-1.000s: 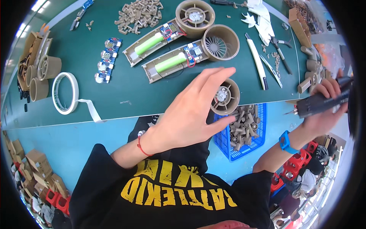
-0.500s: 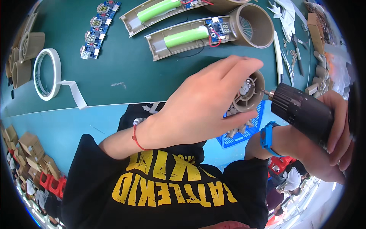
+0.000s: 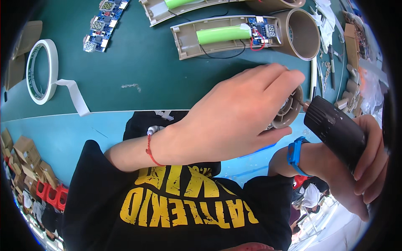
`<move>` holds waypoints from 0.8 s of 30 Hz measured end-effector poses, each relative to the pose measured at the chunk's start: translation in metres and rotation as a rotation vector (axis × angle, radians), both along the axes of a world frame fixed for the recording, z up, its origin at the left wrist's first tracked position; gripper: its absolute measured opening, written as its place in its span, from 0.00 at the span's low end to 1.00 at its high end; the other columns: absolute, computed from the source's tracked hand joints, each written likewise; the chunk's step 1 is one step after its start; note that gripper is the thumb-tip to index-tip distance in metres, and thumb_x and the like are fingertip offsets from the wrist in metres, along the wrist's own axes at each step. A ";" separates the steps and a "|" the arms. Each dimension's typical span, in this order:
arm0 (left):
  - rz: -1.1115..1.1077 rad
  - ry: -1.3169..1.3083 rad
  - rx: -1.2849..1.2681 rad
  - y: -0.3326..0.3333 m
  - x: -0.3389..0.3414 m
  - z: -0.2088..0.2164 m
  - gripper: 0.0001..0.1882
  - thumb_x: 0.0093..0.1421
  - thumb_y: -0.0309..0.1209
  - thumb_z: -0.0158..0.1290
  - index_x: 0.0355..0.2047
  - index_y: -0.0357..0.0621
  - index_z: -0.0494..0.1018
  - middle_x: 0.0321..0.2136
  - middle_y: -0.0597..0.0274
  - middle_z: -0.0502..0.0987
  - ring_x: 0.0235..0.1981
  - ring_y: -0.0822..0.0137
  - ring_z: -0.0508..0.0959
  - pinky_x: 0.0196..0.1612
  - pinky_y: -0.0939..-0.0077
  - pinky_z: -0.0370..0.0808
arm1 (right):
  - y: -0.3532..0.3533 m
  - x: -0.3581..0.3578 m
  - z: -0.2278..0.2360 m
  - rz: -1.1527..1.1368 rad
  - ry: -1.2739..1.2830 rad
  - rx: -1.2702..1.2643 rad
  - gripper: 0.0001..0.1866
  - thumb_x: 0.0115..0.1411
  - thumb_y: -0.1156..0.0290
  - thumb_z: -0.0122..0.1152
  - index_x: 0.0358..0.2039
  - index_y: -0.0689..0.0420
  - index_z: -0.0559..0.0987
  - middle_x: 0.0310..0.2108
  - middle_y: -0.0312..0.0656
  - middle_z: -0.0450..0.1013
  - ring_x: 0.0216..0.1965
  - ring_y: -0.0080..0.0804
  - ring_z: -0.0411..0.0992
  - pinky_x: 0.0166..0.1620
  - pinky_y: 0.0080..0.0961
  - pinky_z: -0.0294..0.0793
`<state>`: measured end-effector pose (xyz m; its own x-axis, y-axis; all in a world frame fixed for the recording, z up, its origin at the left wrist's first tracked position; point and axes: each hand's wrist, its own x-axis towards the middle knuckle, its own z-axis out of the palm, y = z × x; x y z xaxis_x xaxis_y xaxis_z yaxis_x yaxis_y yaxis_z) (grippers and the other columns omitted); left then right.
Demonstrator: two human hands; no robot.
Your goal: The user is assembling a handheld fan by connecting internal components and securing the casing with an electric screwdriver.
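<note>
My left hand (image 3: 240,106) is wrapped round a tan, round plastic housing (image 3: 291,109) with ribs inside, just off the table's near edge. Its fingers lie over the top and the thumb is underneath, so much of the housing is hidden. My right hand (image 3: 370,152) grips a black electric screwdriver (image 3: 335,127), pointing up and left. The bit (image 3: 305,104) is at the housing's open side; whether it sits on a screw cannot be seen.
On the green table (image 3: 146,71) lie a tan handle shell (image 3: 184,39) with a green battery (image 3: 224,34) and circuit board (image 3: 263,31), a tape roll (image 3: 53,71), several circuit boards (image 3: 98,26) and pliers (image 3: 332,60). Brown cartons (image 3: 27,150) stand on the floor.
My left hand and the housing have shifted a little right, with the housing's open face turned further from view. The screwdriver tilts more steeply, its bit closer in. The whole view has shifted slightly.
</note>
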<state>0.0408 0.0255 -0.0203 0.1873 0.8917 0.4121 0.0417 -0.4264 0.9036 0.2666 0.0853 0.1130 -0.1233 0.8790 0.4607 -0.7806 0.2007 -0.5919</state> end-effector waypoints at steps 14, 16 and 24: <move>0.002 -0.013 -0.026 0.000 -0.003 0.001 0.31 0.47 0.27 0.67 0.49 0.34 0.64 0.39 0.51 0.70 0.41 0.50 0.75 0.44 0.62 0.74 | -0.002 -0.026 -0.013 -0.096 0.150 0.146 0.23 0.63 0.46 0.58 0.16 0.47 0.72 0.14 0.25 0.70 0.13 0.11 0.69 0.26 0.04 0.71; 0.001 -0.007 -0.022 0.001 -0.003 0.002 0.31 0.47 0.27 0.67 0.49 0.34 0.64 0.39 0.51 0.70 0.41 0.50 0.75 0.44 0.62 0.74 | -0.004 -0.027 -0.014 -0.110 0.174 0.173 0.24 0.63 0.46 0.58 0.15 0.46 0.72 0.14 0.24 0.70 0.13 0.10 0.69 0.25 0.03 0.71; -0.034 0.020 -0.004 0.001 0.002 0.009 0.39 0.47 0.29 0.69 0.56 0.33 0.62 0.46 0.48 0.72 0.48 0.47 0.75 0.50 0.61 0.74 | -0.002 -0.025 0.006 0.038 0.109 0.265 0.23 0.64 0.50 0.59 0.14 0.45 0.74 0.14 0.25 0.73 0.12 0.12 0.71 0.23 0.04 0.75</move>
<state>0.0428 0.0266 -0.0118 0.2257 0.8862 0.4047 0.0452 -0.4245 0.9043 0.2412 0.0832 0.1191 -0.0908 0.7221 0.6859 -0.8465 0.3068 -0.4350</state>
